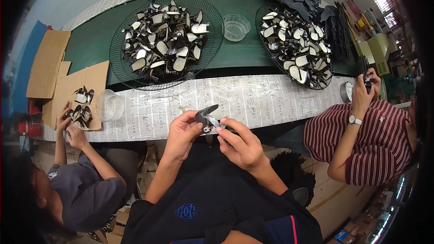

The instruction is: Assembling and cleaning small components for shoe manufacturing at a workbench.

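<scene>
Wire basket [117, 47] of similar parts [162, 47], apparently for easy reach | left hand [180, 136], grip closed round a black shoe part [207, 114], seemingly steadying it at the surface's [253, 104] near edge | right hand [246, 149], grip nearly closed, fingertips at its right side; pinching or touching, I can't tell

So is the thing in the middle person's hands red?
No, the left hand grips a black piece with a pale inner side.
</scene>
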Demonstrator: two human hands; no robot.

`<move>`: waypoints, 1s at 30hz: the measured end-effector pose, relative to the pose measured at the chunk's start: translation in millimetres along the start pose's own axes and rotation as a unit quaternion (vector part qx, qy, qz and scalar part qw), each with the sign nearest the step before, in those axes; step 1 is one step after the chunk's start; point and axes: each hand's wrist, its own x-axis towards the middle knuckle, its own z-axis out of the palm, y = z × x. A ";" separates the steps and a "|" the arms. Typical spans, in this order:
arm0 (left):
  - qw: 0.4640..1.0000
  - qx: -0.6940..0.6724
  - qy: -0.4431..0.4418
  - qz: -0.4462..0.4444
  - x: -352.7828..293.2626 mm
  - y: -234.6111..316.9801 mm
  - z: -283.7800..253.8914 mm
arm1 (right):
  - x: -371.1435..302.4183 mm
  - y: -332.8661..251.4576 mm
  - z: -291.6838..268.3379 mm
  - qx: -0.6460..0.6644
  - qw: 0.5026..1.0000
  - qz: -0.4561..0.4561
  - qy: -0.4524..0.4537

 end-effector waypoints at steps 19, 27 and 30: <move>0.999 0.019 0.032 -0.025 -0.7 8.6 6.0 | -1.9 14.4 -14.6 0.379 0.892 0.241 0.056; 0.997 0.065 0.035 -0.004 -3.0 11.5 11.1 | 18.2 16.4 -24.0 0.105 0.991 0.074 -0.040; 0.997 0.064 0.032 -0.002 -2.8 10.3 11.7 | 17.8 18.0 -20.5 0.092 0.992 0.059 -0.063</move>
